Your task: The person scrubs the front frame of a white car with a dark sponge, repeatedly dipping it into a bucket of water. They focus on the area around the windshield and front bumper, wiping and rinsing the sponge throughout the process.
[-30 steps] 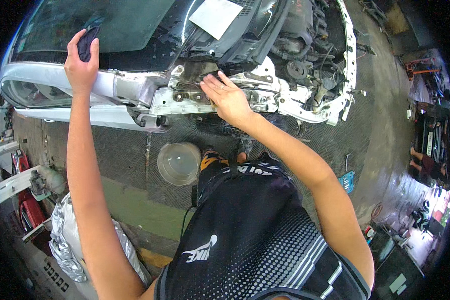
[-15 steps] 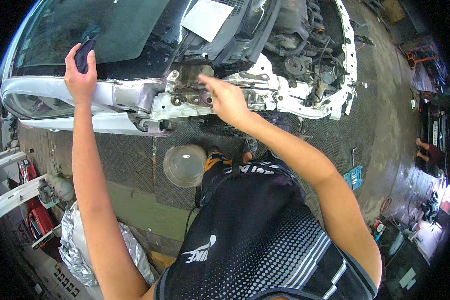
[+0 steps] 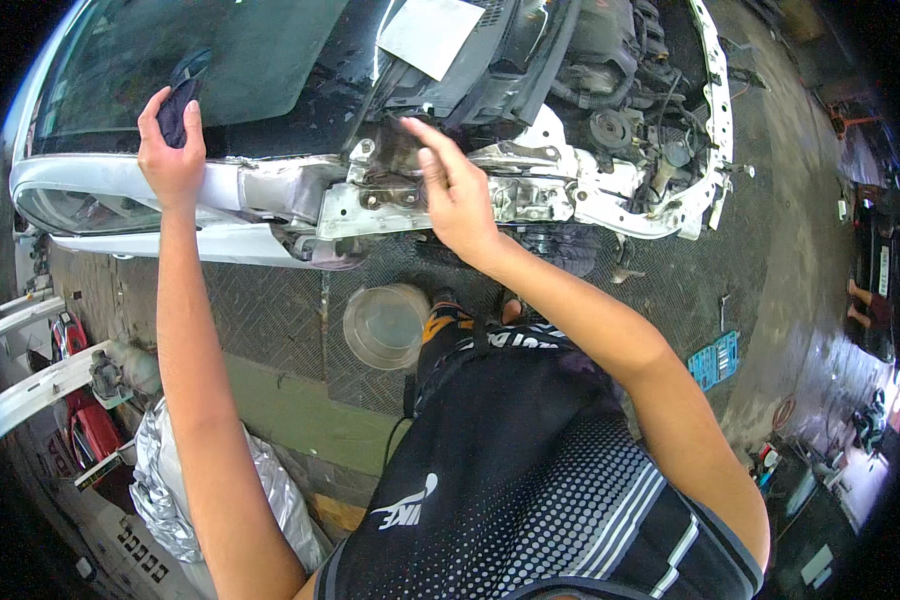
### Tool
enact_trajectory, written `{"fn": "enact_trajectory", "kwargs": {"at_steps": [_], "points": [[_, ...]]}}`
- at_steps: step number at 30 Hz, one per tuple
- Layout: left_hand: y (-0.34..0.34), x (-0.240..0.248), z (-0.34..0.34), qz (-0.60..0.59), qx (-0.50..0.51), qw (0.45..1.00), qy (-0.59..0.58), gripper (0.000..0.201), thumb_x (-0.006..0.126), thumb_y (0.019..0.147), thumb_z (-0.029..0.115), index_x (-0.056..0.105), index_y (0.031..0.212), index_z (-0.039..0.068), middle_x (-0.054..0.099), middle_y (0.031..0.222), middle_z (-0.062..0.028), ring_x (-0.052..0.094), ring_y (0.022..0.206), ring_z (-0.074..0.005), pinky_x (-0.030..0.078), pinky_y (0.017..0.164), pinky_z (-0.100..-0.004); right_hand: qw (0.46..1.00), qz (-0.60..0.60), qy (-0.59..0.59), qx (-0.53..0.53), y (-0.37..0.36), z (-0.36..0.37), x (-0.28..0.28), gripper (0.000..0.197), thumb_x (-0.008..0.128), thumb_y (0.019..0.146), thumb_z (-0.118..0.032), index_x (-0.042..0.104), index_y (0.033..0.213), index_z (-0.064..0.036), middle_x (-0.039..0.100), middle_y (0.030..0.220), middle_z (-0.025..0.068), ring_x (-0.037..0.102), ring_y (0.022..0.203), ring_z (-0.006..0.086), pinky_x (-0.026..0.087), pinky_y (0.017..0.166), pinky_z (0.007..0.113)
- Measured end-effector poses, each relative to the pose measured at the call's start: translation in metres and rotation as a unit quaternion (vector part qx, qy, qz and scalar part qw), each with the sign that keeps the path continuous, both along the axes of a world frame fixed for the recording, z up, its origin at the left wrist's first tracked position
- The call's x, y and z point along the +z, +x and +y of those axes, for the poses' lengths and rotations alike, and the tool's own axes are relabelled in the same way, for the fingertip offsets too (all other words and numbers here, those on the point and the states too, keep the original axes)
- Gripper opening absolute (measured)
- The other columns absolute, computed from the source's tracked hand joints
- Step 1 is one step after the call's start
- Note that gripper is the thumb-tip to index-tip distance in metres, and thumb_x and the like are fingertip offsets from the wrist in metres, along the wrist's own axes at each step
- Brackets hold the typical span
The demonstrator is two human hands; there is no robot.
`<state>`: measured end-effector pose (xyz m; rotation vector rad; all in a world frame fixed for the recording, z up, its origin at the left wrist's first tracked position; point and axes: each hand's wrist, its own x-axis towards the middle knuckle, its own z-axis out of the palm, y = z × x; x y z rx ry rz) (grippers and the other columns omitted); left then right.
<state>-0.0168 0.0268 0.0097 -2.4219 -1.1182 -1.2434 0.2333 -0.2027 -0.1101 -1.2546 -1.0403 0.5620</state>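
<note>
A light-coloured car (image 3: 280, 185) stands in front of me with its front fender and bonnet off, baring the metal beneath. Between the thumb and fingers of my left hand (image 3: 173, 165) is a dark, crumpled cloth (image 3: 176, 115), held over the lower edge of the windscreen (image 3: 200, 75). My right hand (image 3: 458, 195) holds nothing. Its fingers are apart, with the index finger pointing toward the windscreen base, above the bare inner fender panel (image 3: 385, 208). Whether it touches the metal I cannot tell.
The engine bay (image 3: 610, 80) lies open at the far right, with a white flat sheet (image 3: 430, 38) on the cowl. A round water-filled basin (image 3: 385, 327) sits by my feet. To the right is a blue plastic tool case (image 3: 713, 360); silver sheeting (image 3: 160, 490) lies at the lower left.
The whole scene has shifted slightly right in view. My right hand's fingers have spread and its index finger has lifted. My left hand keeps the cloth at the windscreen.
</note>
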Motion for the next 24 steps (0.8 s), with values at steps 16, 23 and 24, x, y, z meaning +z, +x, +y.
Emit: {"fn": "enact_trajectory", "kwargs": {"at_steps": [16,23,24], "points": [[0.004,-0.001,0.006,-0.005,-0.003,1.000,0.031,0.039,0.075,0.091,0.031,0.065,0.123,0.011,0.073,0.109,-0.0136,0.073,0.090,-0.0344,0.057,0.079,-0.0410,0.816,-0.556,0.091,0.131,0.004,0.029,-0.016,0.056,0.057,0.089,-0.012,0.052,0.143,-0.0014,0.047,0.155,0.0143,0.039,0.149,0.0273,0.027,0.125,0.049],[-0.001,-0.002,0.005,-0.008,-0.014,1.000,0.027,0.038,0.074,0.092,0.029,0.063,0.123,0.011,0.073,0.107,-0.0118,0.073,0.091,-0.0331,0.058,0.078,-0.0400,0.849,-0.479,0.084,0.208,-0.012,-0.018,-0.027,0.054,0.061,0.087,-0.005,0.055,0.141,-0.0011,0.051,0.151,0.0170,0.045,0.145,0.0293,0.030,0.123,0.050],[0.001,-0.003,0.005,-0.009,-0.017,0.999,0.032,0.038,0.074,0.091,0.029,0.063,0.123,0.011,0.073,0.106,-0.0116,0.073,0.090,-0.0330,0.058,0.078,-0.0400,0.900,-0.389,0.070,0.185,-0.022,-0.024,-0.025,0.051,0.060,0.090,-0.005,0.055,0.141,-0.0016,0.054,0.149,0.0176,0.046,0.143,0.0307,0.032,0.122,0.050]]}}
